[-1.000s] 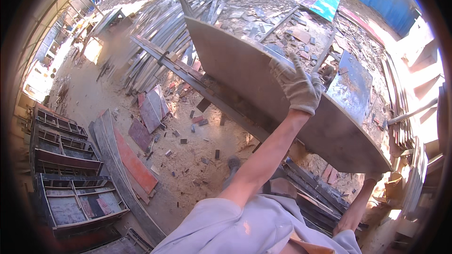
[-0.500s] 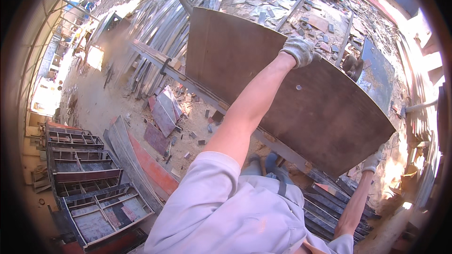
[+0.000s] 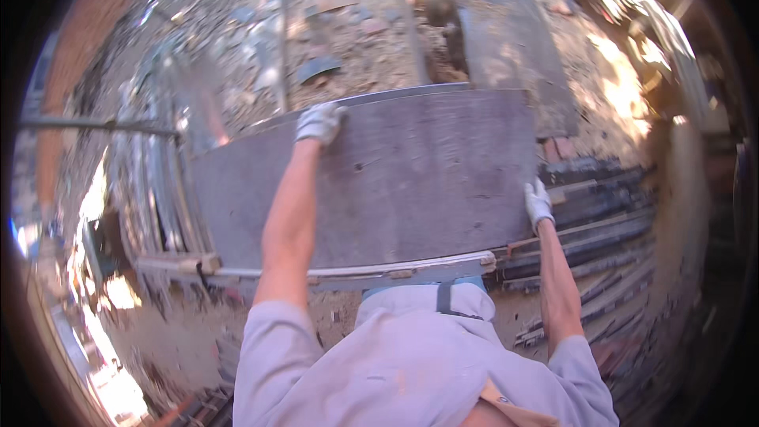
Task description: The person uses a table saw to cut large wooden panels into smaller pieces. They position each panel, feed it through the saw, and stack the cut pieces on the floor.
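Note:
A large worn plywood panel [image 3: 411,174], grey-brown and scuffed with a small dark hole, lies before me over a narrow rail [image 3: 395,266]. My left hand [image 3: 320,122], in a pale work glove, is closed over the panel's far edge, its fingertips partly hidden. At the panel's right edge, my right hand [image 3: 538,204], gloved too, grips the side with its fingers along the edge. Beneath the far edge shows a thin strip of another flat surface [image 3: 411,94].
Scrap pieces and rubble [image 3: 340,24] cover the ground beyond, crossed by long bars. Stacked dark planks [image 3: 585,229] lie to the right. Metal bars [image 3: 158,190] stand at the left, below a horizontal pole [image 3: 103,124]. Another sheet [image 3: 506,39] lies at the far right.
The panel has come down from a tilted position to lie flatter across the rail, with both hands still on it. My view has turned, and the edges are blurred.

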`<action>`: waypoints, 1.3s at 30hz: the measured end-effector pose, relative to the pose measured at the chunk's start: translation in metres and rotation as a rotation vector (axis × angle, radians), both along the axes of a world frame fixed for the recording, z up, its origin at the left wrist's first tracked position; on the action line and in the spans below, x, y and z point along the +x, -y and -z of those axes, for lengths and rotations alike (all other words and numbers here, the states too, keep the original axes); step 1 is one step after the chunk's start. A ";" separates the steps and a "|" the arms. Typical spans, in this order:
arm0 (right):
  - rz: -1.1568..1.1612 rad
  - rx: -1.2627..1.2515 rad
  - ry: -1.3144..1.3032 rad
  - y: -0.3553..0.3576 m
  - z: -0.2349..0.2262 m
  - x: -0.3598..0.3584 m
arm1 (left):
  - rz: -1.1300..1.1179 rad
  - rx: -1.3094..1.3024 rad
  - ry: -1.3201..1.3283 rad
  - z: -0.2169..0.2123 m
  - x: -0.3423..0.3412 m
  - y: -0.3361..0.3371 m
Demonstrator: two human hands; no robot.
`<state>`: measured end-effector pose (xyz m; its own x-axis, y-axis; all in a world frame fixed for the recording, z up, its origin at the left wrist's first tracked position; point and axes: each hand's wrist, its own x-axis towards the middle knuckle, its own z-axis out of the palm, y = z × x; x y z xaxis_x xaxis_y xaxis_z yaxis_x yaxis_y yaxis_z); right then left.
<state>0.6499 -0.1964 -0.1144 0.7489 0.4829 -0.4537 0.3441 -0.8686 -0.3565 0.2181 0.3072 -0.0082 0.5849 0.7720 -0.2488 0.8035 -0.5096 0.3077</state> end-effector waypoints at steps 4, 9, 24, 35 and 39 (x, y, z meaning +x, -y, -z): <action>0.138 -0.147 -0.104 -0.067 -0.058 -0.065 | 0.043 0.094 0.034 0.028 -0.063 -0.008; 0.187 -0.152 -0.087 -0.049 -0.068 -0.077 | 0.106 0.092 0.065 0.055 -0.056 -0.006; 0.108 -0.214 0.062 0.044 -0.068 -0.126 | 0.096 0.217 -0.030 0.089 -0.071 0.021; -0.165 -0.196 0.091 0.034 -0.046 -0.105 | 0.065 -0.032 -0.056 0.042 -0.151 0.314; -0.235 -0.241 0.084 0.006 -0.048 -0.088 | -0.031 0.114 0.020 0.050 -0.147 0.332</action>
<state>0.5615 -0.2022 -0.0662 0.6696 0.5330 -0.5172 0.5639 -0.8181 -0.1131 0.0708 -0.0247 -0.0580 0.5643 0.8125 -0.1464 0.8136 -0.5173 0.2656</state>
